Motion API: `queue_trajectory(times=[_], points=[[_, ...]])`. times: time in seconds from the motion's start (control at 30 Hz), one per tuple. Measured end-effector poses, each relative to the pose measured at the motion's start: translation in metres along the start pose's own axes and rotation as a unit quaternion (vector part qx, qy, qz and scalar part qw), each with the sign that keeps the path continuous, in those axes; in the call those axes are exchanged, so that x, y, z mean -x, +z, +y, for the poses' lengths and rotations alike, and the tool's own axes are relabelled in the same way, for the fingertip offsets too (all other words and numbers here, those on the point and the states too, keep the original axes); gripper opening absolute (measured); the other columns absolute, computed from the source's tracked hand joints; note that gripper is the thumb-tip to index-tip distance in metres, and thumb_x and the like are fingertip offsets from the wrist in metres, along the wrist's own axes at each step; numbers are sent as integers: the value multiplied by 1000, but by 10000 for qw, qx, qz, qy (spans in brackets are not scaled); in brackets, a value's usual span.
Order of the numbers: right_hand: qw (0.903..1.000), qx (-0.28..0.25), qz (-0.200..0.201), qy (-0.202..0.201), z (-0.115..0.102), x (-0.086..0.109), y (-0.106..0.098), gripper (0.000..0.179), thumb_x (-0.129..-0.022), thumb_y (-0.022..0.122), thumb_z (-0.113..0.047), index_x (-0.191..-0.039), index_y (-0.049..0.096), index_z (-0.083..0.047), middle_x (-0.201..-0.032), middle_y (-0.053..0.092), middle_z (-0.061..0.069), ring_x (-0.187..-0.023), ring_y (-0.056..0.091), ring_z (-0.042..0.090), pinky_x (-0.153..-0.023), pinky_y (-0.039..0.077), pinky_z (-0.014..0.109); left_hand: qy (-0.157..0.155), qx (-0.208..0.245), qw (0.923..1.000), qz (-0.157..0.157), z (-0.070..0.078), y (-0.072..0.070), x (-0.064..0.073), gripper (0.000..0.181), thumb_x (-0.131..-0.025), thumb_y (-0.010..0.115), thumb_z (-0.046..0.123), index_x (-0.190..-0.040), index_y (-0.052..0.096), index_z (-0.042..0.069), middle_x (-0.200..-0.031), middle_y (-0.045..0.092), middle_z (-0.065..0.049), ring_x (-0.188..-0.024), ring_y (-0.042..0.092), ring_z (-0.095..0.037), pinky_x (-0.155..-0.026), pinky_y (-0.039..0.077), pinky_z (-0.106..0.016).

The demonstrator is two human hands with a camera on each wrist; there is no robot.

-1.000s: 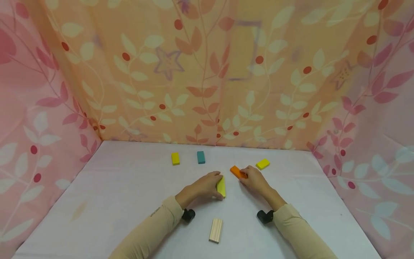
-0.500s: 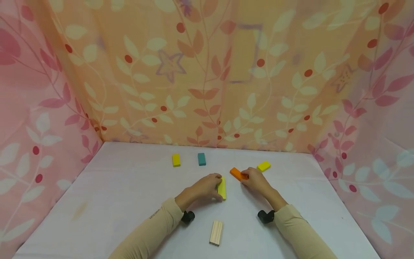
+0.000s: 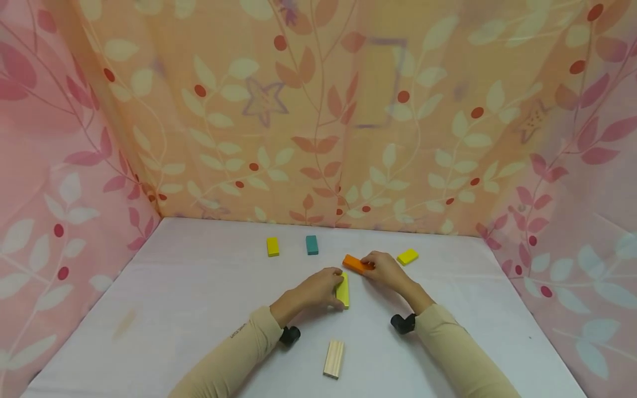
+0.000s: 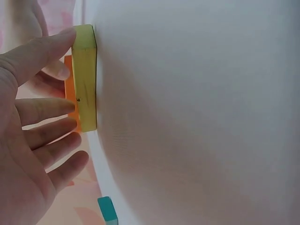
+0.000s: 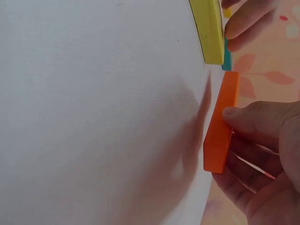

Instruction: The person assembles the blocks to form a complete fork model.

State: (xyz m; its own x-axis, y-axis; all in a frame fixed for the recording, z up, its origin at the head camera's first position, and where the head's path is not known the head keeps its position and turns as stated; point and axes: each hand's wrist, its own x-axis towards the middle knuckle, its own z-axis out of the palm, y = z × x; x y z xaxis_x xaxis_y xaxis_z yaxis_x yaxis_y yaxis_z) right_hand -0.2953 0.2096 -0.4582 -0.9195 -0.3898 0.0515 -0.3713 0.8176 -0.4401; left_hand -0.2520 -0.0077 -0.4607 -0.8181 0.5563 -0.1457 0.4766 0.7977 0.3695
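My left hand (image 3: pixel 316 290) holds a yellow-green wooden block (image 3: pixel 344 292) on the white table, thumb at its near end and fingertips by its far end. That block (image 4: pixel 85 79) lies flat, and a small dark mark shows on its side in the left wrist view. To the right and a little farther back, my right hand (image 3: pixel 389 272) pinches an orange block (image 3: pixel 354 263) near its right end. The thumb presses on a face of the orange block (image 5: pixel 222 119) in the right wrist view, with fingers behind it. The orange block's left end points toward the far end of the yellow-green one.
At the back lie a small yellow block (image 3: pixel 272 247) and a teal block (image 3: pixel 312 245). Another yellow block (image 3: pixel 407 256) is just beyond the right hand. A plain wood block (image 3: pixel 334 359) lies near the front. Floral cloth (image 3: pixel 318 110) walls in the table (image 3: pixel 199 265).
My right hand has shifted left and slightly back with the orange block, turning it closer to sideways. The left hand stays on the yellow-green block.
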Motion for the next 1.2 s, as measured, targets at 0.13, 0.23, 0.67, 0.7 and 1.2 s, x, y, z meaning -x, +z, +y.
queue_trajectory(times=[0.13, 0.23, 0.67, 0.7, 1.2], points=[[9998, -90, -44, -148, -3, -4, 2, 25, -85, 72, -6, -109, 71, 2, -104, 70, 12, -90, 62, 22, -90, 54, 43, 66, -160, 9998, 71, -2, 3, 1, 72, -78, 79, 45, -137, 56, 12, -149, 47, -2, -137, 44, -19, -114, 39, -37], [9995, -155, -85, -244, -6, -7, 3, 24, -84, 72, -5, -108, 71, 1, -104, 71, 12, -91, 63, 23, -90, 54, 43, 152, -210, 9996, 109, -3, 3, 1, 69, -79, 78, 45, -136, 57, 11, -147, 50, -1, -136, 45, -19, -114, 39, -37], [9973, -256, -379, -583, -12, -19, 8, 24, -85, 74, -7, -108, 72, -1, -104, 71, 10, -92, 63, 21, -90, 55, 41, 171, -156, 9997, 8, 1, 1, 3, 63, -80, 77, 44, -131, 62, 11, -143, 54, -1, -131, 50, -19, -112, 41, -36], [9969, -254, -407, -624, -13, -19, 8, 24, -85, 74, -8, -108, 72, -1, -104, 71, 10, -92, 63, 21, -90, 55, 41, 166, -153, 9997, 15, 1, 1, 3, 62, -80, 77, 44, -131, 62, 11, -143, 54, -1, -131, 50, -19, -112, 41, -37], [9921, -294, -690, -1008, -16, -30, 11, 21, -87, 70, -3, -108, 72, 0, -108, 72, 12, -102, 65, 27, -96, 53, 43, 179, -104, 9997, 85, 0, -1, 0, 64, -80, 78, 43, -133, 60, 11, -141, 56, -4, -125, 55, -19, -108, 45, -35]])
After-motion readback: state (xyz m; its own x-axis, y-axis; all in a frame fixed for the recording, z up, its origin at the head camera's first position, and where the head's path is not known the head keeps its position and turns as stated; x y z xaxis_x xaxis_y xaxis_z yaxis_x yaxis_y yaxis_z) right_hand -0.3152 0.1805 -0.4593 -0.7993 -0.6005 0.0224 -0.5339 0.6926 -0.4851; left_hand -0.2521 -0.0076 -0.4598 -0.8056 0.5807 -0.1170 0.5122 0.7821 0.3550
